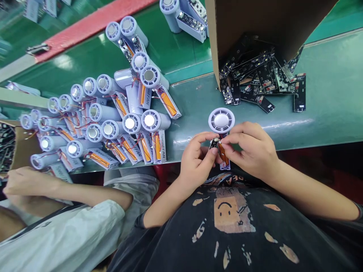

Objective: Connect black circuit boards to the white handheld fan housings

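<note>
I hold a small lavender hand fan (221, 121) upright in front of my chest, its round head facing me. Below the head its open handle shows an orange battery and red wires. My left hand (197, 160) is closed around the handle's left side, thumb and forefinger pinching a small black circuit board (214, 143) against it. My right hand (252, 150) is closed on the handle's right side, fingertips meeting the left hand's at the board.
A pile of several similar unfinished fans (113, 117) lies on the green table (326, 98) to my left. A tipped cardboard box (227, 22) spills black circuit boards (263, 81) ahead. A co-worker's arm (65, 189) rests at the left.
</note>
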